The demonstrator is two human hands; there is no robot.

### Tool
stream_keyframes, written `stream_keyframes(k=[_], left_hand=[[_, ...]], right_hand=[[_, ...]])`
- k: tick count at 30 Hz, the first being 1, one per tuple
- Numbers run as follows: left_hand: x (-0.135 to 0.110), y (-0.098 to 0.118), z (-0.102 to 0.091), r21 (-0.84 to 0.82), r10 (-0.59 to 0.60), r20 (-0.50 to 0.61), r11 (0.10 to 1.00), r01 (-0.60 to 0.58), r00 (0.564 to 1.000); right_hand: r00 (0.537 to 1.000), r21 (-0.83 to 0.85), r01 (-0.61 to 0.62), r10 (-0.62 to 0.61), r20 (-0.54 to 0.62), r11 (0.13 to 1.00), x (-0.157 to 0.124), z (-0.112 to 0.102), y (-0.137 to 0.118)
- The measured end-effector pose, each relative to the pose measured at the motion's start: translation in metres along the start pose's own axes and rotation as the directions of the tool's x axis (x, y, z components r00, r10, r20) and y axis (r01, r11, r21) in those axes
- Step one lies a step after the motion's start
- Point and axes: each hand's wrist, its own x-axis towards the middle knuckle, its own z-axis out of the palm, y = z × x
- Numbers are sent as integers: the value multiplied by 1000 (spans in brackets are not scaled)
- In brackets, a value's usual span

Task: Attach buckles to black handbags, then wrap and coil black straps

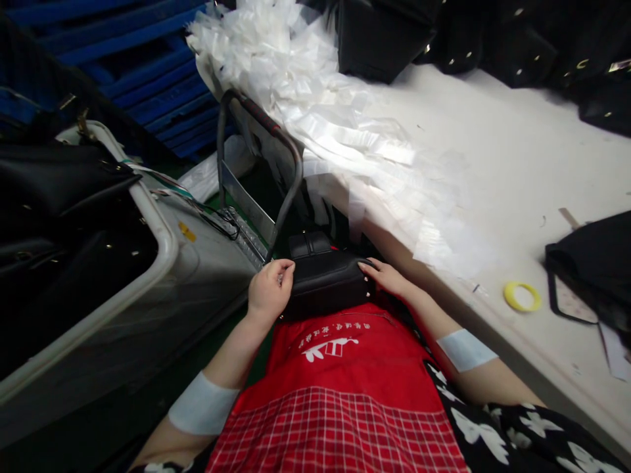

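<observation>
A black leather-like bag with small metal studs lies across my lap, on a red apron. My left hand has its fingers closed at the bag's left end, thumb and forefinger pinched together. At the opposite end, my right hand grips the bag's upper right edge between thumb and fingers. A small flap or pocket with a strap stands up along the bag's far side. What lies beneath the bag is hidden.
On my left stands a large pale bin filled with black bags. Beyond it is a metal trolley handle. The white table carries heaped white wrapping, a yellow tape roll and dark bags. Blue pallets are stacked behind.
</observation>
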Motion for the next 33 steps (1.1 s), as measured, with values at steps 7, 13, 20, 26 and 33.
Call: stream_keyframes(k=[7, 13, 20, 26, 33], left_hand=[[-2, 43, 34, -225, 279, 250, 948, -225, 927], [-14, 50, 51, -156, 274, 212, 957, -244, 938], [-18, 57, 23, -144, 315, 155, 945, -294, 936], [-14, 69, -1, -91, 379, 236, 925, -368, 895], [-3, 68, -11, -138, 361, 409, 932, -335, 838]], right_hand=[[981, -54, 122, -128, -145, 991, 0, 24, -15], [975, 79, 220, -216, -56, 972, -10, 40, -40], [987, 438, 103, -146, 65, 893, -29, 40, -71], [986, 412, 96, -143, 87, 906, -45, 34, -93], [979, 386, 102, -162, 125, 917, -51, 40, -91]])
